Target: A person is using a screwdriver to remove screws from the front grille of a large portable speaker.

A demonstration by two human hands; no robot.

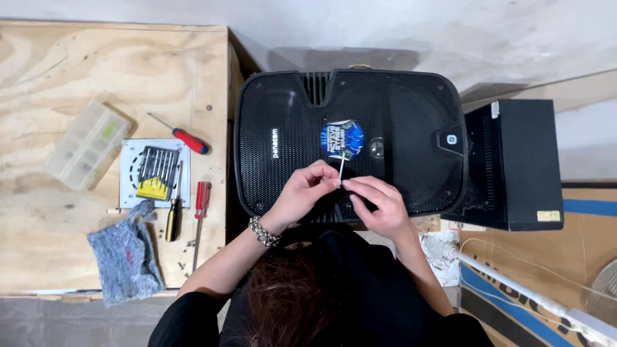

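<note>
A large black speaker with a mesh grille lies flat in front of me, a round blue sticker at its middle. My left hand and my right hand meet over the grille's near part, just below the sticker. Both pinch a thin white stick that points up toward the sticker. A metal chain bracelet sits on my left wrist.
On the plywood bench at left lie a red-handled screwdriver, another red one, a yellow-black one, a bit set on a white plate, a clear parts box and a grey rag. A black box stands at right.
</note>
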